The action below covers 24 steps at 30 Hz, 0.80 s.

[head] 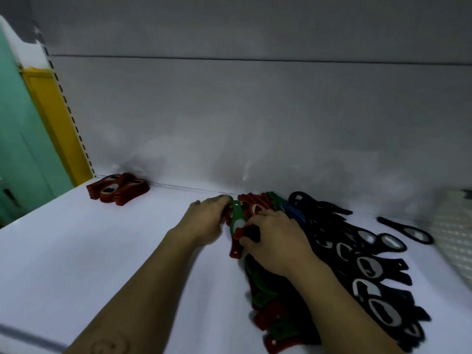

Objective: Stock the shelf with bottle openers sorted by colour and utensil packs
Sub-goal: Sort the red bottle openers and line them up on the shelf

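We see pile of bottle openers (319,251) on white shelf (102,251), right of centre: red and green at left edge, black openers (370,272) with grey metal rings fanned right. Red stack (118,189) sits well apart, back left. Right hand (275,241) pinches red opener (236,247) beside green opener (236,221). Left hand (208,218) curls into pile's far end; we cannot tell what it holds

Left hand (207,215) and right hand (275,241) grip openers (236,227) in the mixed heap (362,267); red stack (117,189) lies apart.

White shelf (102,251); red openers (118,189); mixed heap (344,264)
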Motion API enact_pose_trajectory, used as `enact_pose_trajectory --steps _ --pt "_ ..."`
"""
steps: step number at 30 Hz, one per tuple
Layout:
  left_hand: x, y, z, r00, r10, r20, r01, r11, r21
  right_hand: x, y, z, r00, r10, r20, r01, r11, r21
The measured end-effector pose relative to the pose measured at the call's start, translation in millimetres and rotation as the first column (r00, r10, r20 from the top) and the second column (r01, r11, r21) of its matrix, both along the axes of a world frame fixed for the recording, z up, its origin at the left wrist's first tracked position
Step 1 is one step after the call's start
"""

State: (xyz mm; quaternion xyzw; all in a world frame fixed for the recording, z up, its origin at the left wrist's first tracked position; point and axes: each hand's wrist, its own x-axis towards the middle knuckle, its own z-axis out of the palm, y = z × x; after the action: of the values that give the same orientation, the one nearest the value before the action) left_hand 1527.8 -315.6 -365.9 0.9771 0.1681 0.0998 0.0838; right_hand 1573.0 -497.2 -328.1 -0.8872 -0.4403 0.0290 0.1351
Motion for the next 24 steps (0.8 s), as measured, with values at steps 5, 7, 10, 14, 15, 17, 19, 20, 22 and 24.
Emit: enact_pose_trajectory --steps 5,7,10,14,15,17,19,20,22,24 --pt "-2.1 -3.3 -0.6 0.995 -0.008 0.101 -0.003 0.995 0.100 2.0 3.4 6.9 0.999 -0.015 -0.032 0.015 1.000 -0.014" --pt "-5.2 -5.4 -0.6 0.995 0.007 0.104 -0.018 0.995 0.099 4.6 4.8 16.8 0.997 -0.003 -0.078 0.001 1.000 -0.021" --pt "-10.0 -8.2 0.6 0.995 0.028 0.099 -0.036 0.996 0.085 9.4 7.3 30.6 0.996 0.029 -0.090 -0.037 0.996 -0.084" --pt "-16.2 -6.1 6.0 0.989 0.057 0.138 -0.070 0.994 0.090 11.4 8.4 20.5 0.999 -0.003 -0.034 0.002 0.999 -0.032" --pt "-18.0 -4.7 6.8 0.987 0.063 0.150 -0.078 0.992 0.095 10.6 7.7 14.8 1.000 -0.017 -0.026 0.017 1.000 0.003" --pt "-21.3 -0.3 8.4 0.978 0.082 0.191 -0.101 0.991 0.090 8.3 5.9 6.1 0.999 -0.034 0.004 0.034 0.998 0.053" --pt "-23.9 3.2 10.4 0.956 0.125 0.266 -0.140 0.989 0.038 6.1 3.4 0.9 0.999 -0.034 0.032 0.030 0.994 0.107" --pt "-24.6 3.1 11.3 0.935 0.153 0.319 -0.156 0.988 -0.016 4.8 2.0 -0.2 0.998 -0.037 0.042 0.031 0.989 0.144" --pt "-24.5 -0.9 13.9 0.893 0.214 0.396 -0.160 0.973 -0.165 2.6 0.4 -0.4 0.997 -0.052 0.054 0.041 0.980 0.197" --pt "-23.1 -5.3 15.4 0.874 0.260 0.411 -0.145 0.946 -0.290 0.7 1.7 -1.2 0.996 -0.069 0.062 0.055 0.977 0.206"
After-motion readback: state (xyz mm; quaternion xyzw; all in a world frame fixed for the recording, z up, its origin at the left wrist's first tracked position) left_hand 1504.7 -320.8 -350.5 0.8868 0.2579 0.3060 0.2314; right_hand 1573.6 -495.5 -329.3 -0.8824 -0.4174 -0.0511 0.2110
